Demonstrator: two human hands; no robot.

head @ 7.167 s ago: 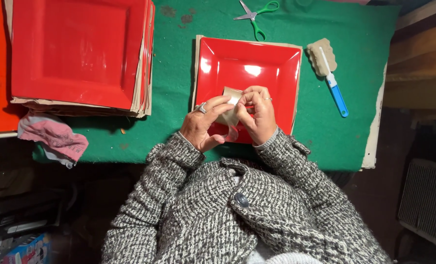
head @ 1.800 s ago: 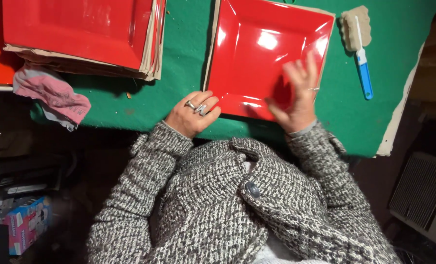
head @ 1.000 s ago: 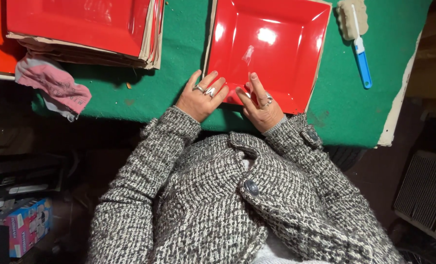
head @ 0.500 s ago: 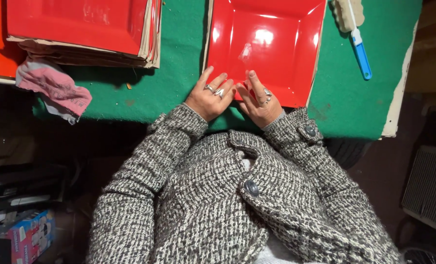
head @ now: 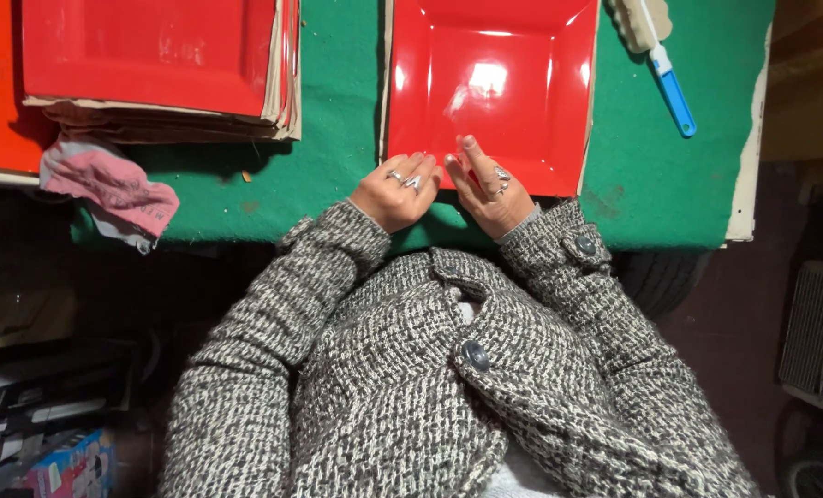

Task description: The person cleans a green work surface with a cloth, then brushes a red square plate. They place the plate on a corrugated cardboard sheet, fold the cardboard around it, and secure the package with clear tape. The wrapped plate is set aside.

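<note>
Both hands rest at the near edge of a glossy red square plate lying flat on a green felt-covered table. The left hand, with rings on its fingers, has its fingers curled loosely together, the tips touching the plate's near rim; it clamps nothing. The right hand, also ringed, lies just beside it with fingers extended onto the same rim, thumb raised, likewise holding nothing. The two hands nearly meet at the middle of the rim, which looks like a way of steadying or squaring the plate in front of the body.

Sleeves of a black-and-white tweed coat lead back from the hands. To the left, well apart, sits a stack of red square plates interleaved with paper. A crumpled pink cloth lies at the table's near left edge. At upper right, beside the plate, lies a blue-handled scrubbing tool.
</note>
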